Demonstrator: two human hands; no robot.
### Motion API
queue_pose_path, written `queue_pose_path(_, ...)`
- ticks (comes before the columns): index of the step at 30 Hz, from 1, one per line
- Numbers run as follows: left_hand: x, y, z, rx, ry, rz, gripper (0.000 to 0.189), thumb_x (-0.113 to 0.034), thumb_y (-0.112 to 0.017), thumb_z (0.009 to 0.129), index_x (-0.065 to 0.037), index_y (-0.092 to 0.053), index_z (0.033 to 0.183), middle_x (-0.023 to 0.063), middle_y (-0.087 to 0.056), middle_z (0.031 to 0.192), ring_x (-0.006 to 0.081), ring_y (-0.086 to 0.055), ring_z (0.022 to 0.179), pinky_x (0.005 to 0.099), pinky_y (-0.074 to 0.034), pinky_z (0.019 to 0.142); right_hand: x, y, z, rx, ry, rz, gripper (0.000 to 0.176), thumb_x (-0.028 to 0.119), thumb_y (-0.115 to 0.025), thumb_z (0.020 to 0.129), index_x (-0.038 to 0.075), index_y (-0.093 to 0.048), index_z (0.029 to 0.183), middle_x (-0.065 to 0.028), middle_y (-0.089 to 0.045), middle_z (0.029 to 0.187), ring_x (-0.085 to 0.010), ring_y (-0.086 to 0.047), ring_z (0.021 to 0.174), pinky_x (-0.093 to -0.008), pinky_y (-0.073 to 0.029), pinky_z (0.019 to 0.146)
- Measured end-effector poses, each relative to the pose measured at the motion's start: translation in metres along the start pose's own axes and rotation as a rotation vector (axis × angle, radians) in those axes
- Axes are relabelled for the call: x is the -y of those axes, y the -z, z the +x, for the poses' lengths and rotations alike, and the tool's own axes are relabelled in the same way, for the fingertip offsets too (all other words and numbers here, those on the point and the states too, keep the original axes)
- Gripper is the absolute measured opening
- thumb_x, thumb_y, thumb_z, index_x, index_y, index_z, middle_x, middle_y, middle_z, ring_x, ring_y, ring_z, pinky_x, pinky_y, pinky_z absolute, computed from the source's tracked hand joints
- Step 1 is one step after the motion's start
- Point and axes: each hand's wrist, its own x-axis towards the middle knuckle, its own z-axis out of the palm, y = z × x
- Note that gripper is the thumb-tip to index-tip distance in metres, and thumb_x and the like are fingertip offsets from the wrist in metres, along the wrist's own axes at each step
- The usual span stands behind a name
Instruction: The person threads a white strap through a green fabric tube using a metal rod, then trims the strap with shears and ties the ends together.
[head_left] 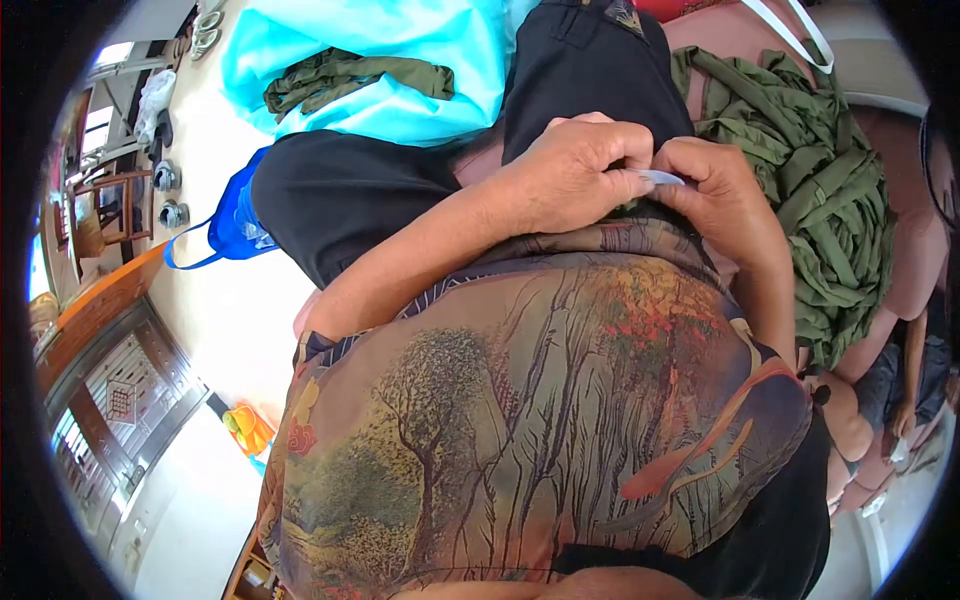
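Above the lap, my left hand (pixel 580 170) and my right hand (pixel 722 185) come together, fingers bent and closed in a pinch. Between the fingertips shows a small, flat white piece (pixel 660 178) with a pointed end; I cannot tell its kind. A bit of dark green cloth (pixel 630 207) peeks out just below it, mostly hidden by the fingers. Right of my right hand lies a big heap of green fabric strips (pixel 825 190). More green strips (pixel 360 82) rest in a bunch on a shiny turquoise bag (pixel 450 115) beyond my left knee.
A blue bag (pixel 232 215) with handles stands on the floor by my left leg. An orange bag (pixel 248 430) lies farther left, near a wooden door (pixel 120 390). Shoes (pixel 170 195) line the far left. At the right edge, another person's hand (pixel 903 418) holds something white.
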Motion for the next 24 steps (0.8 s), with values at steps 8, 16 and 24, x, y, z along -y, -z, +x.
queue_pose_path(8, 0.004, 0.028, -0.003, 0.093, 0.008, -0.097, 0.011, -0.01, -0.065, 0.086, -0.004, -0.056, 0.082, 0.001, -0.051, 0.074, 0.0118, -0.052, 0.073, 0.0277, -0.042, 0.066, -0.01, 0.028, -0.015, -0.118, -0.138, 0.223, 0.005, 0.0, -0.066, 0.078, 0.002, -0.062, 0.075, 0.0057, -0.052, 0.066, -0.0037, -0.046, 0.065, -0.0215, -0.036, 0.059)
queue_pose_path(16, 0.043, 0.032, -0.014, 0.09, 0.238, -0.625, 0.009, -0.012, -0.063, 0.094, -0.008, -0.058, 0.088, -0.0058, -0.057, 0.076, 0.002, -0.051, 0.07, 0.019, -0.043, 0.064, -0.046, 0.043, -0.017, -0.072, -0.166, 0.32, 0.006, 0.005, -0.067, 0.083, 0.002, -0.064, 0.078, 0.0066, -0.054, 0.07, -0.0033, -0.046, 0.068, -0.0208, -0.037, 0.062)
queue_pose_path(24, 0.036, 0.028, -0.005, 0.083, 0.309, -0.601, 0.008, -0.012, -0.063, 0.093, -0.007, -0.062, 0.087, -0.0074, -0.054, 0.075, 0.0021, -0.048, 0.069, 0.0195, -0.041, 0.064, -0.043, 0.034, -0.011, -0.018, -0.195, 0.394, 0.004, 0.007, -0.068, 0.082, 0.003, -0.066, 0.082, 0.0068, -0.055, 0.07, -0.0031, -0.047, 0.067, -0.0203, -0.038, 0.062)
